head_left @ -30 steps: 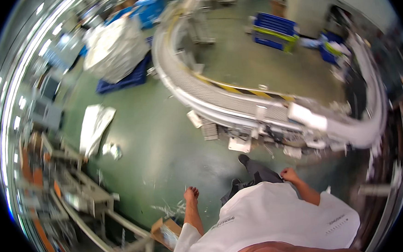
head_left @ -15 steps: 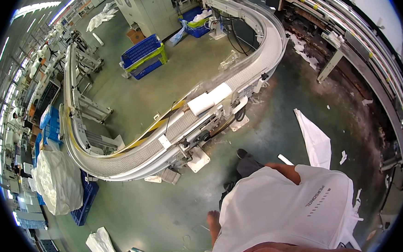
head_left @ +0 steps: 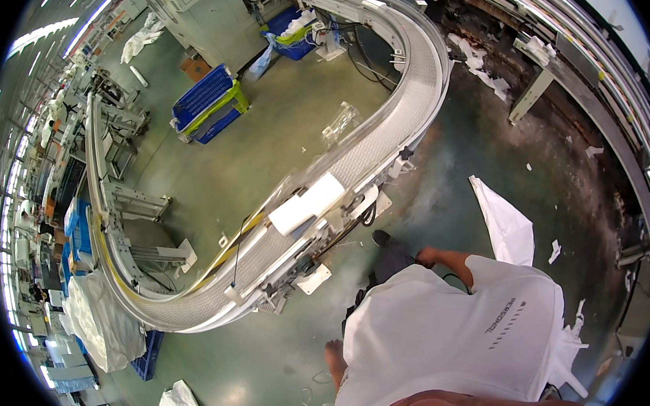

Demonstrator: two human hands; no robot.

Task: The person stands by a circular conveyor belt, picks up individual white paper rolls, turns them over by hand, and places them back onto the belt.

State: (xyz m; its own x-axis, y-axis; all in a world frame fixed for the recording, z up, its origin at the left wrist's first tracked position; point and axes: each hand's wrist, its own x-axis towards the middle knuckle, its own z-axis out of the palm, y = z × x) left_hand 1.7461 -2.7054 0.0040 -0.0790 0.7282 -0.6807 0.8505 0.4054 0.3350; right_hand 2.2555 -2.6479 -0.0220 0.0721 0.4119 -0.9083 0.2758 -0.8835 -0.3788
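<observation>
Low beside my white shirt (head_left: 452, 329), my left hand (head_left: 334, 347) hangs over the floor with nothing visible in it. My right hand (head_left: 426, 257) is out in front of the shirt, next to my dark trouser leg (head_left: 394, 257). Both hands are small in the picture, and how their fingers lie is unclear. Ahead of me, a white paper roll (head_left: 291, 215) and a second white roll (head_left: 325, 193) lie end to end on the curved conveyor (head_left: 370, 145). Neither hand touches the rolls or the conveyor.
Blue and green crates (head_left: 211, 104) stand inside the conveyor's bend. A filled white bag (head_left: 101, 321) sits at left by a blue pallet (head_left: 148, 355). White sheeting (head_left: 503, 222) lies on the floor at right, near a long machine frame (head_left: 595, 123).
The whole view has shifted. Both rolls have slid a little toward the left along the conveyor. My right hand has come forward from the shirt and shows more; my left hand hangs much as before.
</observation>
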